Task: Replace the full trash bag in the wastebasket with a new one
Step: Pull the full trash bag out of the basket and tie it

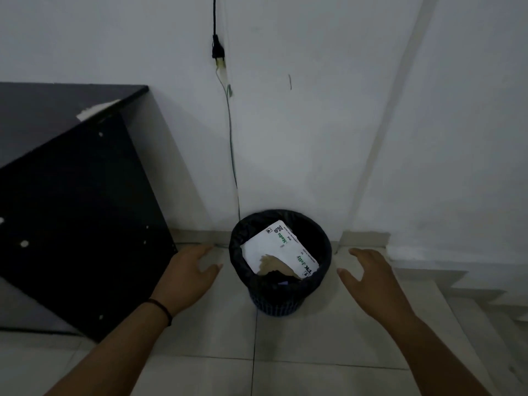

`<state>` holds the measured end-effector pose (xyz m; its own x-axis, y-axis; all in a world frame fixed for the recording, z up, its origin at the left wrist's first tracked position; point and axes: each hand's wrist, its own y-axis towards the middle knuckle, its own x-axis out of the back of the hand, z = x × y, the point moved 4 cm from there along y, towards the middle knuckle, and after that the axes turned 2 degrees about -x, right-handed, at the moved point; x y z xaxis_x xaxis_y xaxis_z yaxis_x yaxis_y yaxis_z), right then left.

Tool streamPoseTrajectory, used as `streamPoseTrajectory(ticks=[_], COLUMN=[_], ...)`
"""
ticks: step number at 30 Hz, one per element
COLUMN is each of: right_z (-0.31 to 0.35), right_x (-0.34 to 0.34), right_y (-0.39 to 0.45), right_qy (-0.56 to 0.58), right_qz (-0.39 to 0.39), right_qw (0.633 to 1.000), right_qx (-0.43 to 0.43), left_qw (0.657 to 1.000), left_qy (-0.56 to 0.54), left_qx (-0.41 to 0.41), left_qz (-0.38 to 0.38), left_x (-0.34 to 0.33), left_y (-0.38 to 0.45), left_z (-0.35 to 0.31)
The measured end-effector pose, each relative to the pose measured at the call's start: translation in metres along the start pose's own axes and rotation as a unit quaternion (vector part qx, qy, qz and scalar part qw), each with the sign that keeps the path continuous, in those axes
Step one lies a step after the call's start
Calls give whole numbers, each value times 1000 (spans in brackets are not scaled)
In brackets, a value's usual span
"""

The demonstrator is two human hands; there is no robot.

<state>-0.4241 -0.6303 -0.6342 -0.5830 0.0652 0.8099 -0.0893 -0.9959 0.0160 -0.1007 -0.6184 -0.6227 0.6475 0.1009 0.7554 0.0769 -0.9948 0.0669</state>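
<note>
Black plastic trash bag (237, 250) is lining the wastebasket (278, 305) standing on the floor against the wall, torn cardboard (281, 250) poking out. Thin and slippery, probably light, it is best gathered at its folded-over rim. Left hand (187, 277) and right hand (371, 277) are hovering released, either side.

Tiled floor (300, 352) bears wastebasket (275, 304), cabinet (85, 224) seemingly.

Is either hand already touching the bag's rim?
No: the left hand and right hand hover open on either side of the wastebasket, clear of the black bag.
</note>
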Motion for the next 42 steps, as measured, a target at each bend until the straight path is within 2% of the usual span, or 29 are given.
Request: streamPoseTrajectory(ticks=[4,10,17,23,27,38,42], right_z=[-24,-36,-38,-48,-60,-70,-84], right_x=[-37,-55,-75,-110,-125,-145,-159], right_y=[7,19,107,185,225,273,274], right_qy=[-1,-66,-100,-103,-84,-119,-108], right_qz=[-18,-23,-17,27,74,158,168], right_qw=[1000,998,995,994,993,973,969], right_qx=[7,6,6,-23,-46,-116,-146], left_qw=[1000,1000,999,996,995,990,993], left_qy=[-5,-7,7,4,5,2,17], left_qx=[5,11,46,80,74,104,94], left_qz=[-15,-17,-22,30,59,98,67], left_x=[-28,-46,-54,-95,-124,-147,-162], left_y=[1,5,73,174,222,263,265], left_z=[32,52,68,77,85,103,113])
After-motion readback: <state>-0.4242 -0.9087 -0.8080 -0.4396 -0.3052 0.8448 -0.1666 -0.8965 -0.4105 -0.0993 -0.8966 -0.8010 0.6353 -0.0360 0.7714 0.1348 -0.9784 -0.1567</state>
